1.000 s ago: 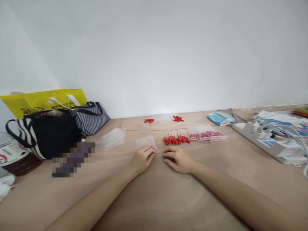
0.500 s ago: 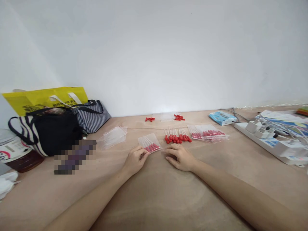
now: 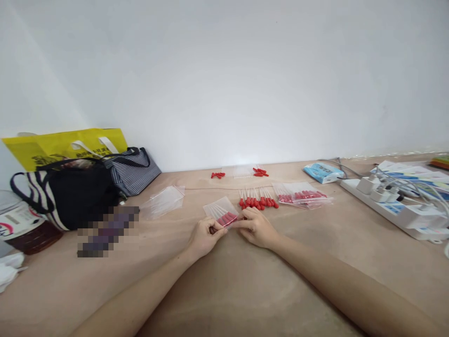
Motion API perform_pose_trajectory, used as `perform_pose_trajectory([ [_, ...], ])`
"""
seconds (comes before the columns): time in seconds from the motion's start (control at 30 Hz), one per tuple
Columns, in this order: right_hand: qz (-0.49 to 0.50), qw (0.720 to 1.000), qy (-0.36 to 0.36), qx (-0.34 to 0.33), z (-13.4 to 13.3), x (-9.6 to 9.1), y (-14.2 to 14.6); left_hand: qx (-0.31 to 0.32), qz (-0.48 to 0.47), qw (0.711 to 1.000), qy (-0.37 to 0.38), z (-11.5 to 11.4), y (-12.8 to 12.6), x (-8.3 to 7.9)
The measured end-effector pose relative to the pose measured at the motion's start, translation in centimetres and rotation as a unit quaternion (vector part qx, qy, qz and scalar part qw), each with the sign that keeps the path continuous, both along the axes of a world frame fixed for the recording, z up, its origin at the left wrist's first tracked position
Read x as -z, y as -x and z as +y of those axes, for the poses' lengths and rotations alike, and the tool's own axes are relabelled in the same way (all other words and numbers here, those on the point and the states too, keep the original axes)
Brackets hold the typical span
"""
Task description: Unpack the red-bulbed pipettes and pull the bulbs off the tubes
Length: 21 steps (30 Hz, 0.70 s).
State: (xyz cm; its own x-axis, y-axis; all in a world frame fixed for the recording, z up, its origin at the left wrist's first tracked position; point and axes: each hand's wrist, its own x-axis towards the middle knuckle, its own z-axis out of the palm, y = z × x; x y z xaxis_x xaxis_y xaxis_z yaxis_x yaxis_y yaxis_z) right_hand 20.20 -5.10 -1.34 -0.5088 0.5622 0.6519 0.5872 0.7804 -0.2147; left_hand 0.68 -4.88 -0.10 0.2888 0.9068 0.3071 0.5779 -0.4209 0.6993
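Note:
A small clear zip bag [image 3: 220,207] lies tilted in front of me, with several red-bulbed droppers inside, bulbs towards me. My left hand [image 3: 207,236] pinches its near left edge between thumb and fingers. At the near right corner, my right hand [image 3: 258,228] has its thumb and fingers closed on the same bag. Just beyond my right hand is a row of loose droppers [image 3: 257,202] with red bulbs and thin pale stems. To its right lies a stack of filled zip bags [image 3: 301,194]. Flat bags [image 3: 164,201] lie off to the left.
Small red bulbs [image 3: 218,175] and thin clear tubes [image 3: 243,172] with more bulbs lie near the wall. A blue tissue pack [image 3: 322,172] and a white power strip [image 3: 396,213] with cables sit right. Fabric bags [image 3: 80,194] and a jar [image 3: 30,224] stand left.
My right hand has moved left onto the bag's near right corner. My left hand and the bag have shifted slightly right, and the bag has turned a little.

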Motion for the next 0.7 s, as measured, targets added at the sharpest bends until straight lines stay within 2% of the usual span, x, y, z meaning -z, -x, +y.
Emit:
perform_pose_trajectory([
  [0.33, -0.025, 0.998, -0.04, 0.031, 0.1, -0.2, 0.7, -0.006, -0.024, 0.999, 0.042, -0.1, -0.1, -0.1],
  [0.53, -0.034, 0.998, -0.053, 0.019, 0.1, -0.4, 1.2, -0.012, -0.029, 0.999, 0.036, -0.1, 0.0, -0.1],
  [0.7, -0.027, 0.997, -0.053, 0.052, 0.3, -0.2, 1.1, -0.005, -0.034, 0.998, 0.045, -0.1, 0.0, -0.3],
])
